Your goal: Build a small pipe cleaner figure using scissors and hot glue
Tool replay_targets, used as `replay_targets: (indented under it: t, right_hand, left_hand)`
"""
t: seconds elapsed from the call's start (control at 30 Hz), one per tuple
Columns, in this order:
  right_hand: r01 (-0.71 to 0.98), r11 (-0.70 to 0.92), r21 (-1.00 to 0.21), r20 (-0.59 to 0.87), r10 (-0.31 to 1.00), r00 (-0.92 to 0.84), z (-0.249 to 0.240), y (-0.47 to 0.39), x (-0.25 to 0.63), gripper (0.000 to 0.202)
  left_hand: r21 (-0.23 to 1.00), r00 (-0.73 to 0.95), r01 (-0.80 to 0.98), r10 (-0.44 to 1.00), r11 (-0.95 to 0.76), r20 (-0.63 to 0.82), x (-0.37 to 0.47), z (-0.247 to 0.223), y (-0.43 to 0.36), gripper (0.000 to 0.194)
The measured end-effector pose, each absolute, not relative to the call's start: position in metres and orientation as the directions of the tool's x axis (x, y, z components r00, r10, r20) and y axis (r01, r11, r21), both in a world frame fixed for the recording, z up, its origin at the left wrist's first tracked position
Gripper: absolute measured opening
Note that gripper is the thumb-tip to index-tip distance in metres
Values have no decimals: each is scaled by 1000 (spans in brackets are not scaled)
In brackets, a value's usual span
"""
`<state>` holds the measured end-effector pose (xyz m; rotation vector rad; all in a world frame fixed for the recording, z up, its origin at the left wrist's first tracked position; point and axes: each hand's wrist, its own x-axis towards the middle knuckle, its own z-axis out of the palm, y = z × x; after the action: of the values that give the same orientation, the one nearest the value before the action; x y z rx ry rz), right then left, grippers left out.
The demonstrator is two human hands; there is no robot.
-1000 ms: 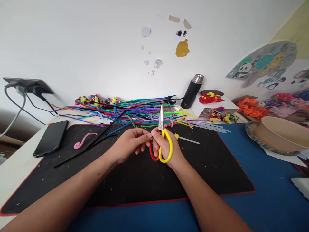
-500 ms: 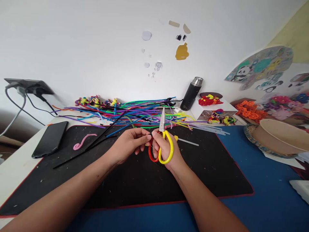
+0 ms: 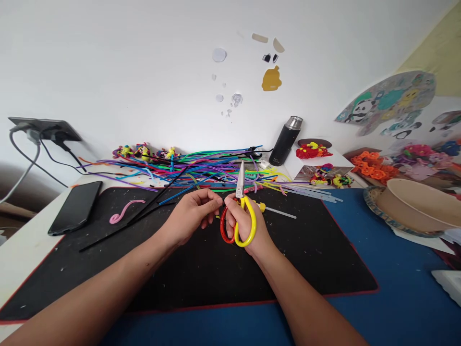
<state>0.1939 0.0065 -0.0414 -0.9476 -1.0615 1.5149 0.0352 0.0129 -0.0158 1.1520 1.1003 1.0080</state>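
Note:
My right hand [image 3: 248, 223] is closed around a pair of scissors [image 3: 246, 221] with one yellow and one red handle loop. Their blades point up and away, close together. Left of it, my left hand [image 3: 198, 206] pinches thumb against forefinger. A tiny dark bit shows at those fingertips, too small to name. The two hands are a small gap apart above the black mat [image 3: 201, 278]. Just past the right hand lies a thin whitish stick with a yellow piece [image 3: 262, 207] at its near end. A curled pink pipe cleaner [image 3: 124, 211] and black pipe cleaners [image 3: 108, 238] lie to the left.
A heap of coloured pipe cleaners [image 3: 201, 166] runs along the wall. Behind it stands a black flask [image 3: 286, 142]; a phone [image 3: 75, 207] lies at left. Small figures [image 3: 143, 152] sit at the back, orange pieces [image 3: 374, 165] and a beige bowl [image 3: 425, 202] at right.
My right hand has shifted slightly left and down with the scissors. The fingertips of the two hands, touching before, are now slightly apart.

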Motion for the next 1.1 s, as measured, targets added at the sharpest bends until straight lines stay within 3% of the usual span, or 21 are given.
replay_targets:
  t: [0.27, 0.67, 1.1]
  right_hand:
    - [-356, -116, -927, -64, 986, -154, -44, 7, 191, 40]
    - [-419, -201, -885, -160, 978, -132, -44, 6, 187, 45]
    - [-433, -242, -868, -185, 968, -168, -43, 5, 188, 46]
  left_hand:
    - [990, 246, 5, 959, 142, -139, 41, -22, 10, 42]
    - [989, 206, 87, 969, 123, -139, 40, -25, 11, 42]
    - [965, 144, -138, 968, 225, -205, 42, -22, 11, 39]
